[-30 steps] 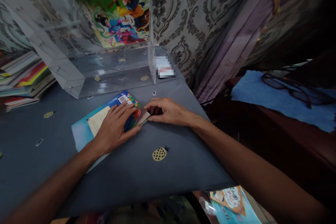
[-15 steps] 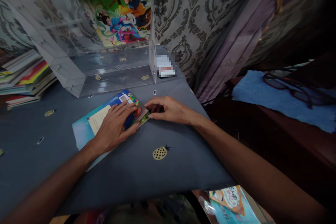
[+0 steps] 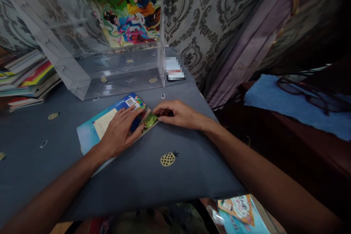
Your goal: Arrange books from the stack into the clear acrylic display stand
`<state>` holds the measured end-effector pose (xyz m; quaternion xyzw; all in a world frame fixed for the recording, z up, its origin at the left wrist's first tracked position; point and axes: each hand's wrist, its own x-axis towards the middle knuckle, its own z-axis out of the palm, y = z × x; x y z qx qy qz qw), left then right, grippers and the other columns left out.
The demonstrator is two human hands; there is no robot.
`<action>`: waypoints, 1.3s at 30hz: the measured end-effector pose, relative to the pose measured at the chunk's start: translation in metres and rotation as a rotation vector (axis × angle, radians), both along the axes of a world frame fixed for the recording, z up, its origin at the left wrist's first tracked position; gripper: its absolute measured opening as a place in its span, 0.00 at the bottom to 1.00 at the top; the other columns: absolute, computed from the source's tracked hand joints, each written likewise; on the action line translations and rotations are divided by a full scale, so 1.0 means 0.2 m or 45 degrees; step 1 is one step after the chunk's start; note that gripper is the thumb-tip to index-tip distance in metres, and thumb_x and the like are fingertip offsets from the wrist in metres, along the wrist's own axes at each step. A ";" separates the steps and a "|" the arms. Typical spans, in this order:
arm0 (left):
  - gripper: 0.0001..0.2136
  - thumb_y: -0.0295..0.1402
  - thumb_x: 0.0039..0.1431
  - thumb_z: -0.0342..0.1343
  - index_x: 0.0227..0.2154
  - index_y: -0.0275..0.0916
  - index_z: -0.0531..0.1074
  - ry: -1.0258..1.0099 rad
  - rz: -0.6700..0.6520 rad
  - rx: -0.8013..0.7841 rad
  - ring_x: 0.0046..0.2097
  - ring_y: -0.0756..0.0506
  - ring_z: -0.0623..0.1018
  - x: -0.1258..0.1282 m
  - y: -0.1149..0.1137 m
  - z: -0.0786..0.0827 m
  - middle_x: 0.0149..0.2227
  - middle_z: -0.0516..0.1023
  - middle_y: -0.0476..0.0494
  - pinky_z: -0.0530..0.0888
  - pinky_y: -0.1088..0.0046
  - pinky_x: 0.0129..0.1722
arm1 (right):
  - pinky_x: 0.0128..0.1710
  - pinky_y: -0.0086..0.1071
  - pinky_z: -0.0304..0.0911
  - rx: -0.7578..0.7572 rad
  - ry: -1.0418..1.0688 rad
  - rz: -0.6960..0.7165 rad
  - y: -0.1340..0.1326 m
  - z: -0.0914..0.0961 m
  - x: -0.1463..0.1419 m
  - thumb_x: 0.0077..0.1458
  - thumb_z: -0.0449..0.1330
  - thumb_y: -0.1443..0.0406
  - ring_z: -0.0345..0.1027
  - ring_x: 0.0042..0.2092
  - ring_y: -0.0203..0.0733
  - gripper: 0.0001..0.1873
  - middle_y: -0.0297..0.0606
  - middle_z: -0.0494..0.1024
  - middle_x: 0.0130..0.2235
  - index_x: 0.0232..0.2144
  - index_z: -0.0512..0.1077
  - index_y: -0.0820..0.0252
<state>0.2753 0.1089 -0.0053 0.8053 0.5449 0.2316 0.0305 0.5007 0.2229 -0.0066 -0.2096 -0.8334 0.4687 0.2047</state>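
A thin blue picture book (image 3: 94,131) lies flat on the dark grey cloth-covered table (image 3: 137,182), back cover up with a barcode near its far corner. My left hand (image 3: 120,133) rests flat on the book, fingers stretched out and pressing it down. My right hand (image 3: 175,113) is at the book's right corner, its fingertips pinched on the cover edge and lifting it a little, so a green inside page (image 3: 150,120) shows.
A clear acrylic case (image 3: 109,73) stands behind the book, with a colourful cartoon book (image 3: 131,14) upright in it. A pile of books (image 3: 24,80) lies at the far left. Right of the table is a blue cloth (image 3: 287,102) with glasses (image 3: 309,91). More books (image 3: 238,212) lie below the table edge.
My right hand has peeled the book's corner further open, so the green page now shows. My left hand stays pressed on the cover.
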 end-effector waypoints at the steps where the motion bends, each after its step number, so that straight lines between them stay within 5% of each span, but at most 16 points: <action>1: 0.19 0.42 0.68 0.48 0.58 0.42 0.66 0.010 -0.007 0.000 0.63 0.37 0.70 0.00 0.00 0.00 0.58 0.75 0.40 0.66 0.49 0.63 | 0.38 0.29 0.66 0.053 -0.005 0.005 0.00 0.00 0.00 0.54 0.60 0.72 0.70 0.35 0.35 0.09 0.34 0.77 0.34 0.38 0.76 0.59; 6: 0.18 0.42 0.68 0.48 0.57 0.42 0.68 0.032 -0.031 0.009 0.64 0.37 0.69 0.00 0.00 0.00 0.57 0.76 0.41 0.68 0.49 0.62 | 0.39 0.30 0.65 0.226 -0.019 -0.006 0.00 -0.01 0.00 0.56 0.58 0.72 0.70 0.36 0.35 0.10 0.35 0.77 0.36 0.37 0.78 0.59; 19: 0.17 0.40 0.69 0.47 0.55 0.42 0.69 0.041 -0.044 0.034 0.62 0.38 0.72 0.01 0.00 0.02 0.56 0.77 0.40 0.70 0.51 0.60 | 0.36 0.28 0.66 0.092 -0.059 0.038 0.00 0.02 0.01 0.52 0.59 0.73 0.69 0.34 0.34 0.13 0.35 0.75 0.36 0.40 0.78 0.60; 39: 0.15 0.39 0.69 0.48 0.54 0.42 0.69 0.038 -0.094 0.068 0.60 0.37 0.73 0.02 0.00 0.02 0.52 0.79 0.40 0.71 0.50 0.57 | 0.36 0.29 0.63 0.257 0.020 -0.005 0.00 -0.01 -0.02 0.57 0.59 0.71 0.67 0.34 0.35 0.07 0.34 0.74 0.34 0.36 0.77 0.59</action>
